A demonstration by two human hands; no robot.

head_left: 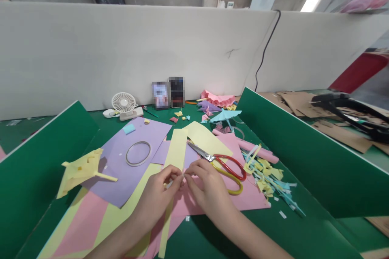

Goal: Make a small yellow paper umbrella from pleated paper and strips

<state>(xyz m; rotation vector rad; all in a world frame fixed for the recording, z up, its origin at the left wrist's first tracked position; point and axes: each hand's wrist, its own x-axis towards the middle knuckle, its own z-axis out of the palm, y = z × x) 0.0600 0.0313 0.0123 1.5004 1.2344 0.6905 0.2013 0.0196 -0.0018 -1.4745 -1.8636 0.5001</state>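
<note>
My left hand (158, 196) and my right hand (205, 188) meet near the middle of the green table (212, 230), fingertips pinched together on a small pale piece (182, 176) that I cannot make out well. A long yellow paper strip (176, 149) runs away from my hands toward the back. Red and yellow handled scissors (226, 166) lie just right of my right hand on pink paper (252, 196). A roll of clear tape (138, 153) rests on a purple sheet (121, 170) to the left.
A yellow paper umbrella (80, 170) lies at the left. Paper scraps (270, 178) are strewn at the right. A white fan (123, 103), two phones (168, 93) and folded paper shapes (219, 105) stand at the back. Green dividers (291, 145) flank the work space.
</note>
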